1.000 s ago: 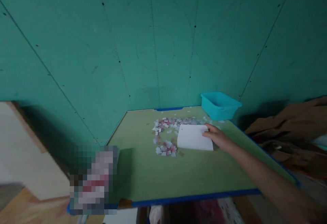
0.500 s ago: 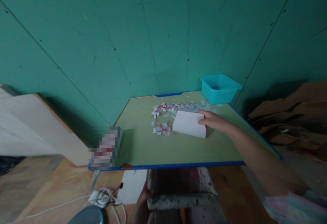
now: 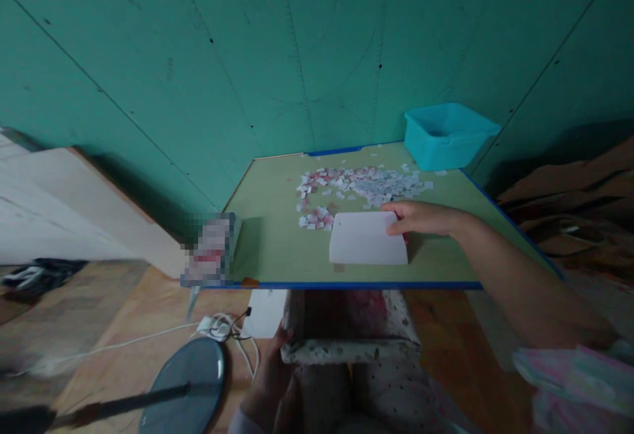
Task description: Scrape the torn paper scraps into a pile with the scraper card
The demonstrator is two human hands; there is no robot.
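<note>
My right hand [image 3: 415, 217] grips the right end of a white rectangular sheet [image 3: 366, 241], thumb on the near face and fingers behind it. The sheet stands tilted on the pale green tabletop [image 3: 282, 255], near its front edge. Beyond it lie small white and pinkish paper pieces [image 3: 379, 186], with a smaller clump to its left. Below the table edge, my left hand [image 3: 278, 355] holds the left side of a speckled, open-topped box [image 3: 351, 351] over my lap. The box's inside is dark with a pink stain.
A turquoise plastic tub [image 3: 448, 140] stands at the table's back right corner. A blurred-out box [image 3: 211, 249] sits at the left edge. On the floor are a round grey base [image 3: 185, 361] with a pole and white cables [image 3: 218, 328]. Cardboard [image 3: 589, 183] lies right.
The camera has tipped down, so the table sits higher in the picture. My right hand has drawn the sheet toward the front edge, away from the paper pieces. My left hand stays on the box.
</note>
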